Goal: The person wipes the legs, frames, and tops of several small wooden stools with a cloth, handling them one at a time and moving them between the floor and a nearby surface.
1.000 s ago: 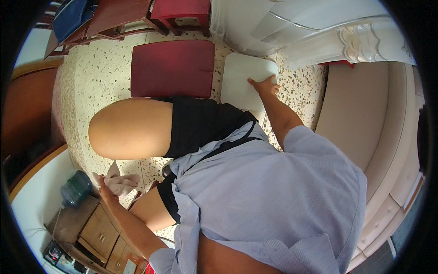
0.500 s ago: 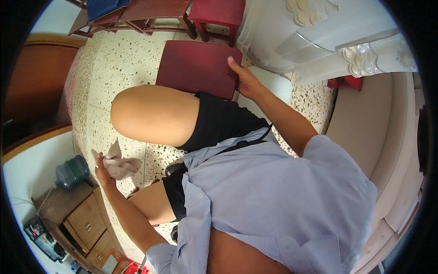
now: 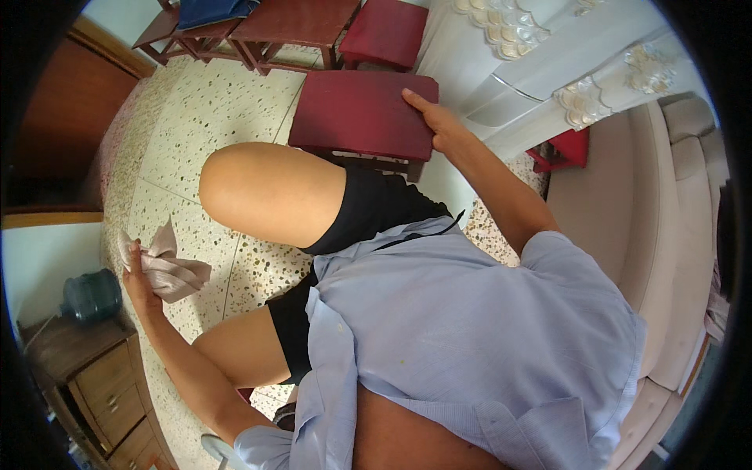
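A person wears an open light-blue cotton shirt (image 3: 470, 329) and black cloth shorts (image 3: 376, 207). The hands are well apart. The left hand (image 3: 142, 286) is closed around a crumpled, pale pinkish-beige cloth (image 3: 180, 274), above the speckled cream terrazzo floor (image 3: 196, 110). Ahead, the right hand (image 3: 433, 121) clasps the right edge of a rectangular, dark-red stool (image 3: 356, 110), thumb on top, other fingers hidden. Beyond stand dark-red wooden tables (image 3: 294, 27) and a white draped curtain (image 3: 501, 94).
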The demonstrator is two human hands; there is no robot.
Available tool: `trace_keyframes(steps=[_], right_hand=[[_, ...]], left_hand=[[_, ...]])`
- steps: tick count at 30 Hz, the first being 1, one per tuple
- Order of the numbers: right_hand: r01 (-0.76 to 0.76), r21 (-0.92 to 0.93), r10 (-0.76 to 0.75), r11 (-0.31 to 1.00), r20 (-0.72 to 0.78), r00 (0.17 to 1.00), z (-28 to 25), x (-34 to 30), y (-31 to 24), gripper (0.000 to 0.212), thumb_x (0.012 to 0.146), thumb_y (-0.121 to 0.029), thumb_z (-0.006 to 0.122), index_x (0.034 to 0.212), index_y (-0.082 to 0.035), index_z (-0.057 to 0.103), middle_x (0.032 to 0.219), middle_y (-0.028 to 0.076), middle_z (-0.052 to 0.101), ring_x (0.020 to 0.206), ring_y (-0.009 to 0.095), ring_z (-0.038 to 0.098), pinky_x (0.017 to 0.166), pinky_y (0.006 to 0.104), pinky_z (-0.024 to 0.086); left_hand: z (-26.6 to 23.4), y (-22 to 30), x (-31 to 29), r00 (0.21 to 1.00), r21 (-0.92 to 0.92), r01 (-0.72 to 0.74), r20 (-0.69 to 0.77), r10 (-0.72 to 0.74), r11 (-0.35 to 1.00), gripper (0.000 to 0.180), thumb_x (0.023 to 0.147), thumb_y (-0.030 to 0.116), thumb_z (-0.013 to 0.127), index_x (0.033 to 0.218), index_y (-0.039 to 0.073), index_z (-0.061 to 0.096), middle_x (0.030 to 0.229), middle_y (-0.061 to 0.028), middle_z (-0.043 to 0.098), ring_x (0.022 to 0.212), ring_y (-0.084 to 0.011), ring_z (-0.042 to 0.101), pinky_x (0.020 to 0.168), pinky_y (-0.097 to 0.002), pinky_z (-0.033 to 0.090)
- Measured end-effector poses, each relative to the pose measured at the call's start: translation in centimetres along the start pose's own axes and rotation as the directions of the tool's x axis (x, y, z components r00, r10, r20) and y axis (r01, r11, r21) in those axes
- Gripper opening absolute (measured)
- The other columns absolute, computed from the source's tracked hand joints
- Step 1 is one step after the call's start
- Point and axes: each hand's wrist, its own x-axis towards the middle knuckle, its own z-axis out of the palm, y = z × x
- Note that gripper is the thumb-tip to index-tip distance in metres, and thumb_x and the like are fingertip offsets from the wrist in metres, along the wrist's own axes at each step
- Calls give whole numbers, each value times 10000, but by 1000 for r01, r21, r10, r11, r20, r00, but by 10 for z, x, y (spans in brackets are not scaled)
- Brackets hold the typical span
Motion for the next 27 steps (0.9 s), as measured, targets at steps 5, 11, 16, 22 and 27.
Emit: trace_keyframes(steps=[5, 11, 16, 22, 27], right_hand=[[-56, -88, 44, 995, -130, 991, -27, -79, -36, 599, 843, -355, 791, 1297, -36, 564, 1249, 136, 649, 1075, 260, 659, 974, 401, 534], [30, -39, -40, 999, -283, 958, -97, -155, -16, 545, 849, -344, 786, 1258, -40, 594, 1196, 134, 673, 1061, 260, 664, 947, 413, 547], [71, 118, -16, 991, -416, 909, -176, -231, 2, 571, 846, -361, 785, 1275, -45, 581, 1232, 142, 656, 1129, 263, 636, 1006, 430, 515], [295, 183, -127, 938, -610, 782, -241, -260, 42, 730, 815, -384, 811, 1375, -41, 493, 1356, 168, 581, 1195, 294, 602, 1047, 471, 476], [402, 210, -21, 891, -866, 499, -309, -248, 53, 776, 837, -388, 790, 1414, -9, 435, 1397, 163, 549, 1232, 336, 573, 1055, 489, 465]], left_hand=[[4, -5, 28, 996, 35, -42, 86, 39, 998, 509, 897, 367, 732, 1232, -5, 637, 1081, -102, 671, 907, -192, 657, 776, -321, 539], [43, -6, 51, 938, 156, -217, 305, 162, 964, 504, 902, 365, 732, 1223, -11, 634, 1062, -80, 664, 883, -167, 643, 749, -287, 512], [64, 12, 70, 899, 191, -40, 434, -48, 981, 528, 908, 379, 723, 1205, -42, 608, 1026, -74, 667, 941, -155, 604, 850, -303, 479], [57, -41, 70, 933, 307, -102, 360, -16, 946, 613, 904, 440, 700, 1242, -61, 598, 1121, -135, 654, 984, -218, 610, 873, -343, 478], [42, -52, 62, 958, 388, -4, 267, -108, 922, 588, 895, 417, 713, 1216, -64, 609, 1067, -121, 668, 918, -220, 629, 815, -344, 502]])
